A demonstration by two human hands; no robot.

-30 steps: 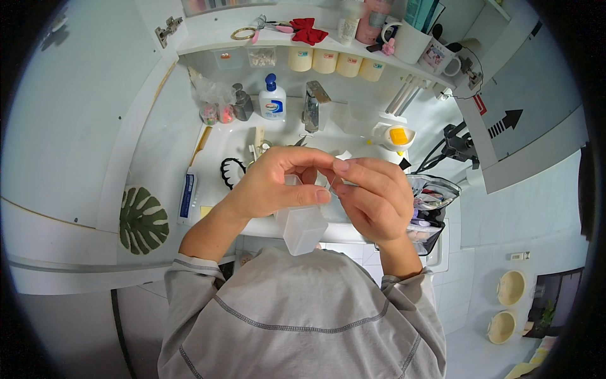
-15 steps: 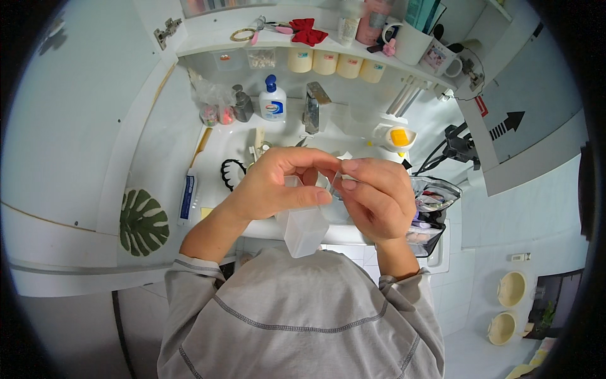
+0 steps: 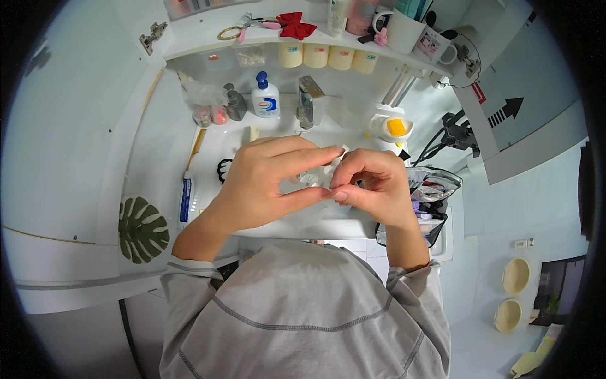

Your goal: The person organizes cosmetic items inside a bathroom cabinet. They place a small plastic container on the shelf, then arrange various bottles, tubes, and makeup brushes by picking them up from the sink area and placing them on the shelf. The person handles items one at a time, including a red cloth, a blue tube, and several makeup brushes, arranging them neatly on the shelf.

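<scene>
Translucent container point(image 3: 326, 172) between hands point(image 3: 260, 180), filled clear pouch point(image 3: 452, 181)

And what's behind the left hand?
Past the left hand, part of a black scalloped band and the top of a cream piece show; whatever else lies behind is covered.

Cool white light fills the scene brightly and evenly, with only soft shade inside the curled, bare right hand point(image 3: 375, 184). Sharp highlights streak the blocky chrome faucet point(image 3: 306, 104). A translucent plastic piece point(image 3: 326, 172) washes out against the glossy white ceramic basin point(image 3: 353, 228), its outline hard to make out. Fisheye distortion bows the long white shelf point(image 3: 202, 45); black vignetting swallows the corners.
</scene>
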